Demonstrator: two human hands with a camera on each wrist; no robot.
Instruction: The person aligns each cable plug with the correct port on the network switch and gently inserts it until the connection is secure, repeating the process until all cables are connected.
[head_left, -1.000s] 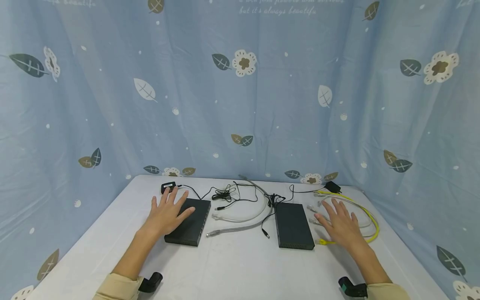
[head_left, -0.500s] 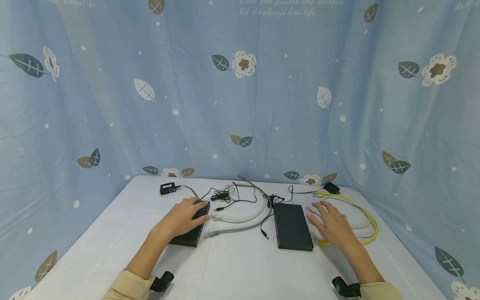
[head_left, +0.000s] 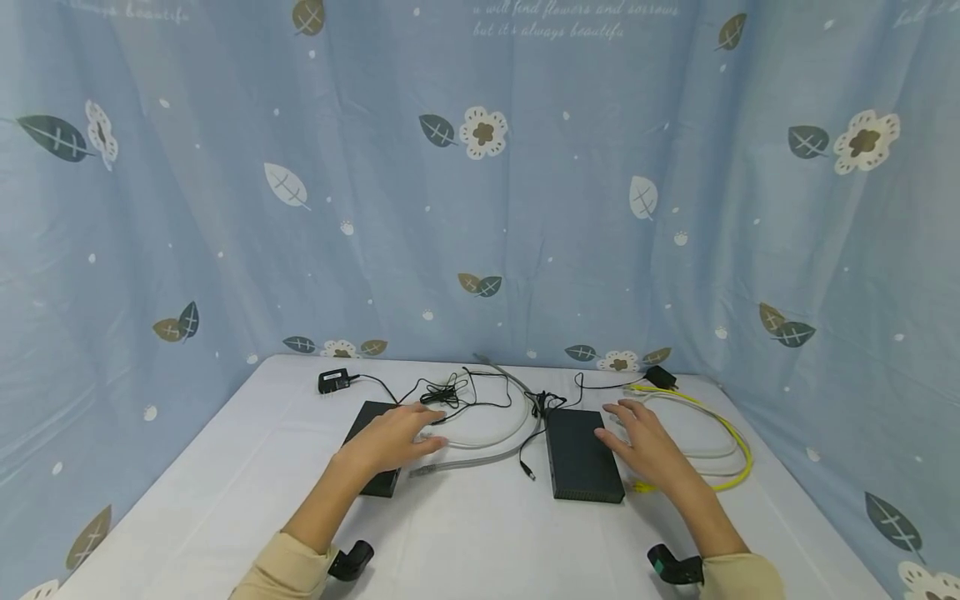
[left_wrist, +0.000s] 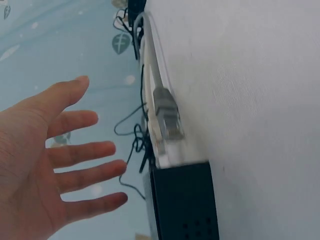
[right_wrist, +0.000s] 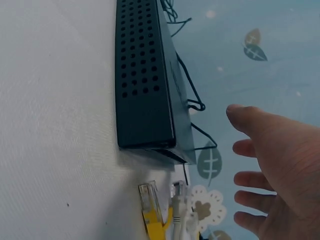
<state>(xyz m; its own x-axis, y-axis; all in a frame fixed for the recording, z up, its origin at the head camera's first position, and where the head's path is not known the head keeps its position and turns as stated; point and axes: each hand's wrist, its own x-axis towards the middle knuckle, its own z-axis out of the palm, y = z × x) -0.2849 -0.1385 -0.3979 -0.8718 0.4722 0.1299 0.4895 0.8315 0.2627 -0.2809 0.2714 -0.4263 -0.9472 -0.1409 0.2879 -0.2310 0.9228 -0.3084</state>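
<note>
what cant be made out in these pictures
- Head: much of the left network box, behind the left hand
- Head: any print on the left power adapter, too small
- Left wrist: that box's remainder, cut by bottom edge
- Right wrist: most of the yellow Ethernet cable, cut by bottom edge

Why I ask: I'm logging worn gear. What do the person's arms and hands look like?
The left hand and right hand are bare, with no rings or gloves visible. The left sleeve and right sleeve are plain beige. The left device and right device beside them are black and bent like an elbow; only the right one shows a green patch.
</note>
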